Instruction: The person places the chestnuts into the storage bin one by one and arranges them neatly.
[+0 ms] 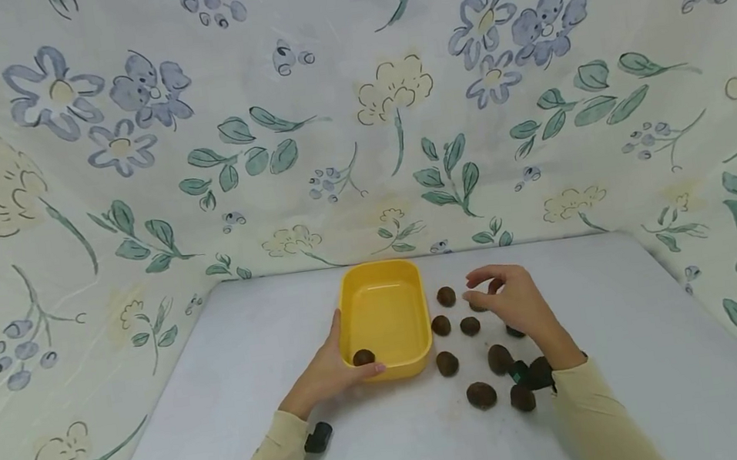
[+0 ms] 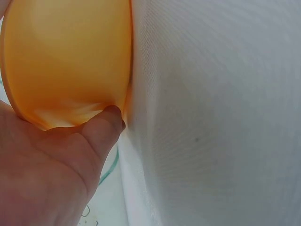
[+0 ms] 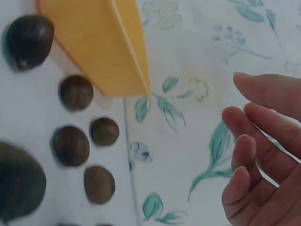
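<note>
At the near left corner of a yellow plastic tray (image 1: 416, 325), my left hand (image 1: 328, 375) grips the wall, its thumb along the near rim. One dark brown, round, chestnut-like nut (image 1: 363, 356) lies inside the tray by that thumb. To the tray's right, my right hand (image 1: 514, 300) hovers above more of these nuts (image 1: 470, 326). Its thumb and forefinger stand apart with nothing between them; in the right wrist view the bent fingers (image 3: 235, 190) hold nothing. The left wrist view shows the tray's outer wall (image 2: 70, 52) against the left palm.
Several brown nuts (image 1: 481, 395) are scattered right of the tray, some partly hidden by the right hand and wrist. A white table (image 1: 384, 453) lies under everything. A floral-patterned sheet (image 1: 325, 111) rises behind it. Black camera gear (image 1: 318, 438) sits at the left wrist.
</note>
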A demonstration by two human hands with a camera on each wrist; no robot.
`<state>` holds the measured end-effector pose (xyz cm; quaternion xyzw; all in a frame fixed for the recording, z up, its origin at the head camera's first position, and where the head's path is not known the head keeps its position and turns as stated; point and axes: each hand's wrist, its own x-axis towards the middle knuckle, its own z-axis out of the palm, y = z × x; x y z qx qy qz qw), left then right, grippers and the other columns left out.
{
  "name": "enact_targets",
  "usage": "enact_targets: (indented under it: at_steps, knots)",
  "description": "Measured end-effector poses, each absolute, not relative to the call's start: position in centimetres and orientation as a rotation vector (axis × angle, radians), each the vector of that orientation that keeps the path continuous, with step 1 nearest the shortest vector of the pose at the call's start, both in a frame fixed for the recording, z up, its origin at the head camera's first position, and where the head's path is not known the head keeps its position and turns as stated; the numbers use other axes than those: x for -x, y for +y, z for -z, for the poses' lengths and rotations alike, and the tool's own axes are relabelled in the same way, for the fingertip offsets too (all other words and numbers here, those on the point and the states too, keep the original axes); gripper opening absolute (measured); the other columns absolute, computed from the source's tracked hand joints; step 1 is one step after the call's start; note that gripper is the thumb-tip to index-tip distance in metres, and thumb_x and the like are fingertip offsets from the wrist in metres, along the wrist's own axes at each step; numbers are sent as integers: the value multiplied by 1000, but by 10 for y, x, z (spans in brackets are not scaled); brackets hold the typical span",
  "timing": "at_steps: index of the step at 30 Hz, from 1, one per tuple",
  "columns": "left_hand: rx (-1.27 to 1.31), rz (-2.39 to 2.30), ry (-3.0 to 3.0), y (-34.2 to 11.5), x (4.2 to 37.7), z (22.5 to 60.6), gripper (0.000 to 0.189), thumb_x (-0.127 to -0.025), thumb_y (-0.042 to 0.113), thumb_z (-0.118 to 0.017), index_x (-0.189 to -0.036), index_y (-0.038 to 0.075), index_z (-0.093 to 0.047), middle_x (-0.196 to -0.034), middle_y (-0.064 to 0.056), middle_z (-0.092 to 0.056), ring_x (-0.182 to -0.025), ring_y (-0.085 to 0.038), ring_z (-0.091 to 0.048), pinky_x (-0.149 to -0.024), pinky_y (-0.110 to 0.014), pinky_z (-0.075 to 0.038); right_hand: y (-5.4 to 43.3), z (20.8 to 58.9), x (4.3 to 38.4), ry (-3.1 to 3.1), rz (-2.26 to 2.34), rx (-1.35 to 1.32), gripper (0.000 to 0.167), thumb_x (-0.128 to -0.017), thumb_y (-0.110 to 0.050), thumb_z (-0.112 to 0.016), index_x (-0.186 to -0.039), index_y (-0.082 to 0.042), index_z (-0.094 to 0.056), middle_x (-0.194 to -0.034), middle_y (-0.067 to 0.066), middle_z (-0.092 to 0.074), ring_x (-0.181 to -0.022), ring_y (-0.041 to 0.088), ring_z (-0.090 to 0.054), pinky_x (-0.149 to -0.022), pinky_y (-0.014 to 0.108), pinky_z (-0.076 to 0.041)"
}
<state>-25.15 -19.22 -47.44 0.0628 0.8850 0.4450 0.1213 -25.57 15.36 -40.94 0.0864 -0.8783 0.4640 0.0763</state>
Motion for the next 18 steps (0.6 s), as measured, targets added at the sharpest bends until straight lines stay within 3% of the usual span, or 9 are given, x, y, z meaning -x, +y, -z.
enact_targets:
  at_steps: [6, 12, 18]
  knots:
    - [-207, -1284, 2597, -193, 251, 475, 142, -73, 57, -89, -167, 17, 10, -175, -16, -13, -159, -38, -26, -127, -63, -25, 180, 417, 252, -2642, -1318, -192, 29, -92, -19, -78, -117, -6, -75, -110, 13, -75, -86, 21, -59, -67, 24, -49]
    - [-211, -1279, 2605, -193, 250, 474, 141, -74, 57, -88, -167, 16, 10, -175, -16, -14, -158, -38, -28, -127, -63, -25, 193, 427, 252, -2650, -1243, -169, 28, -91, -15, -78, -115, -1, -75, -103, 16, -76, -82, 21, -59, -62, 23, -47]
    - [-207, -1278, 2591, -192, 250, 473, 141, -75, 56, -88, -166, 17, 12, -175, -16, -12, -159, -38, -26, -127, -63, -24, 200, 437, 256, -2726, -1199, -94, 29, -91, -17, -78, -115, -1, -75, -102, 14, -76, -84, 22, -58, -67, 27, -46]
